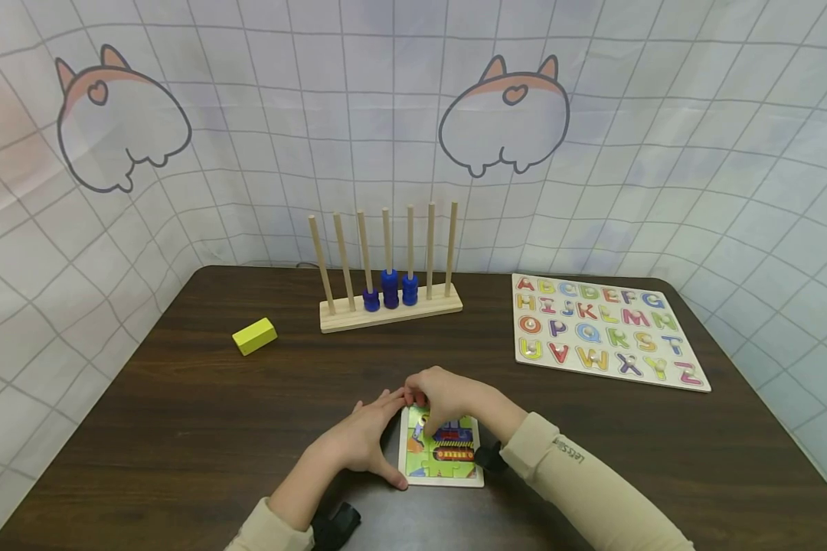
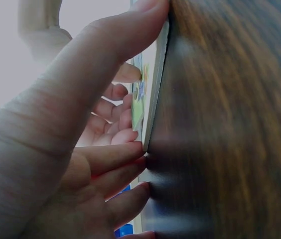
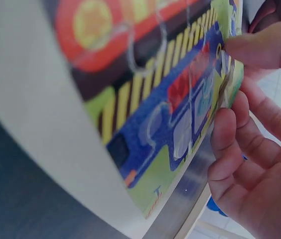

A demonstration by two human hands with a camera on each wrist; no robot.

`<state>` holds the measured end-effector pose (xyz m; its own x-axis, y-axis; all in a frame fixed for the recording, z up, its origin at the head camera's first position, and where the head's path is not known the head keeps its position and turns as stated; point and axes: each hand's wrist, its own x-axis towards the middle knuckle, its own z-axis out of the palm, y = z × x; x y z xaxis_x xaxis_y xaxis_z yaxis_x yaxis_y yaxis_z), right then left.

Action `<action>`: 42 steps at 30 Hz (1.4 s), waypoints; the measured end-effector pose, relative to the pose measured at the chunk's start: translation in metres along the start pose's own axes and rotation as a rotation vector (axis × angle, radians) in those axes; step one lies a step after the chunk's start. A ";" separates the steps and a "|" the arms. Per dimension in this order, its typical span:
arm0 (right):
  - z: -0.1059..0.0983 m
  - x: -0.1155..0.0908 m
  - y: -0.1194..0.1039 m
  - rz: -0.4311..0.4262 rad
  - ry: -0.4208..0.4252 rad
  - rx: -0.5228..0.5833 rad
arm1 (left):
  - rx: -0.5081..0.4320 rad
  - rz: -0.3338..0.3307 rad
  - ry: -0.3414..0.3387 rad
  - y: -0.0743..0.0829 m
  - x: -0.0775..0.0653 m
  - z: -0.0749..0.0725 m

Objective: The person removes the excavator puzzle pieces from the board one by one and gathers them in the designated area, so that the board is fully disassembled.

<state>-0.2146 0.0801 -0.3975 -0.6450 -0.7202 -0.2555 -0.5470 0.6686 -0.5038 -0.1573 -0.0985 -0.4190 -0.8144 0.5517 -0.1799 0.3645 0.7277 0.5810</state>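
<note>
A small jigsaw puzzle with a white-framed board [image 1: 444,482] lies near the front of the table, its picture a digger-like vehicle on green. My left hand [image 1: 361,438] steadies the board's left side, thumb at the near corner and mostly straight fingers by the far corner. Over the far left part of the puzzle, my right hand [image 1: 449,396] pinches a green-edged puzzle piece [image 3: 236,80] between thumb and fingers. That piece stands tilted up from the board in the right wrist view. In the head view, the right hand hides it.
Behind the puzzle stands a wooden peg rack [image 1: 338,320] with blue beads [image 1: 390,289] on three pegs. A yellow block [image 1: 255,336] lies at the left. An alphabet board [image 1: 609,330] lies at the back right. A white grid-patterned cloth [image 1: 358,99] borders the table [image 1: 200,428].
</note>
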 end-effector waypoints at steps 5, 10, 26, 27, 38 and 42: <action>-0.001 -0.001 0.000 0.000 -0.003 0.004 | -0.001 -0.005 -0.008 0.000 -0.001 0.000; -0.001 -0.001 0.000 -0.011 0.010 0.005 | 0.005 -0.008 -0.009 -0.001 0.000 0.000; -0.009 -0.008 0.006 -0.076 0.064 0.068 | 0.004 0.004 -0.010 0.001 -0.002 -0.001; -0.010 -0.010 0.007 -0.077 0.068 0.071 | 0.002 0.002 -0.012 0.001 -0.002 -0.002; -0.018 -0.029 0.017 -0.104 0.117 0.116 | 0.019 -0.003 -0.016 -0.001 -0.001 -0.001; -0.020 -0.038 0.021 -0.098 0.127 0.125 | 0.017 -0.003 -0.012 -0.001 0.000 0.000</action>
<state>-0.2126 0.1251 -0.3815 -0.6588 -0.7459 -0.0980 -0.5447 0.5628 -0.6217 -0.1578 -0.0995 -0.4196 -0.8099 0.5544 -0.1914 0.3698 0.7360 0.5671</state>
